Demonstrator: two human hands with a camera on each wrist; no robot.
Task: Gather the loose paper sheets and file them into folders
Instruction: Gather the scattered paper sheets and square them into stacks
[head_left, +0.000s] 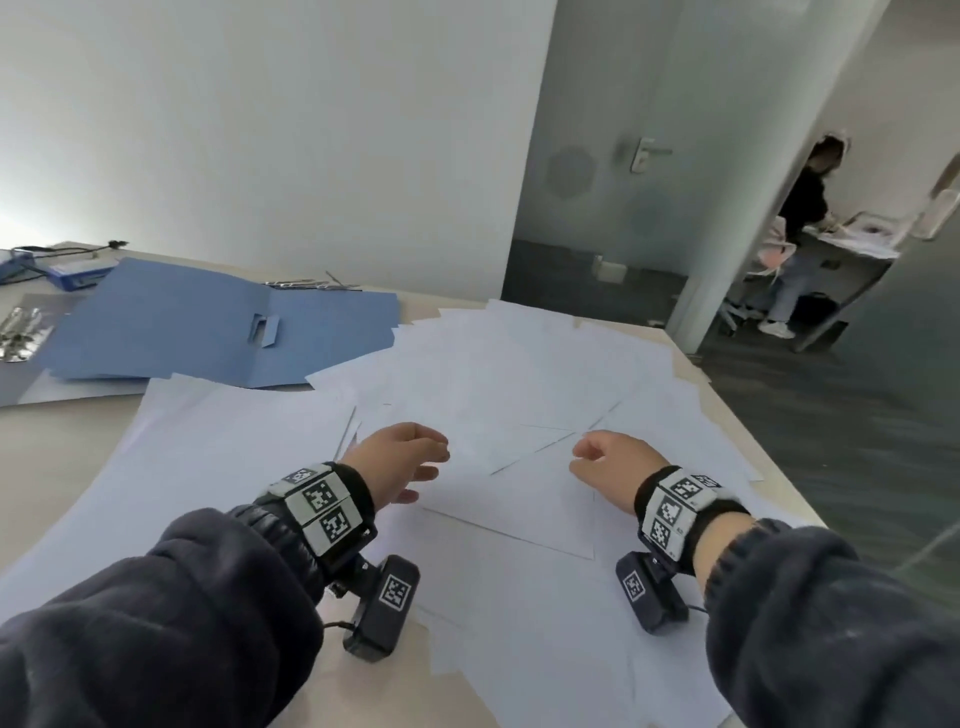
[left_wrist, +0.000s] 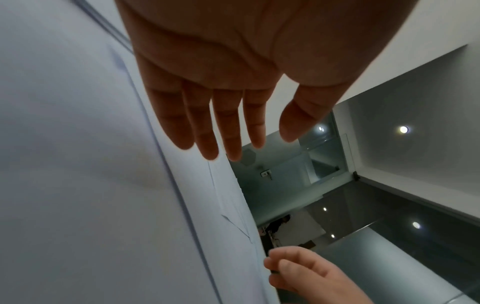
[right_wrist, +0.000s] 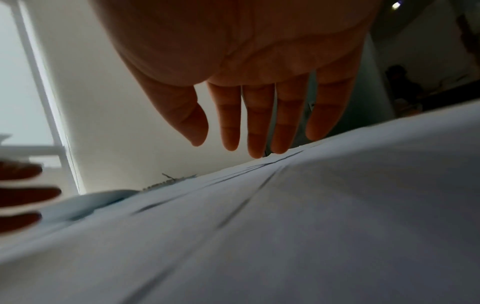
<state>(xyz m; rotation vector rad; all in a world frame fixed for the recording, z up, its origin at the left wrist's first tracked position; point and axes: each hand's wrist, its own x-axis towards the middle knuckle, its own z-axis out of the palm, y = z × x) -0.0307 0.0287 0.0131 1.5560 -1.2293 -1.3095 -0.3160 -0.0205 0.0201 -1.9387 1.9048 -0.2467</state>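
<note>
Many loose white paper sheets (head_left: 509, 374) lie overlapping across the table, spread from the near edge to the far right corner. An open blue folder (head_left: 208, 327) lies flat at the back left, partly under the sheets. My left hand (head_left: 410, 460) hovers just above the papers (left_wrist: 78, 164) near the middle, fingers straight and relaxed, holding nothing. My right hand (head_left: 605, 457) hovers a short way to its right over the same sheets (right_wrist: 285, 226), fingers (right_wrist: 259, 123) extended downward, holding nothing. In the left wrist view my right hand (left_wrist: 306, 271) shows at the bottom.
A blue box (head_left: 78, 273) with cables and a shiny clear sleeve (head_left: 21, 332) sit at the far left. Metal clips (head_left: 311, 284) lie behind the folder. The table's right edge (head_left: 753, 426) drops to dark carpet. A person (head_left: 800, 228) stands beyond the glass door.
</note>
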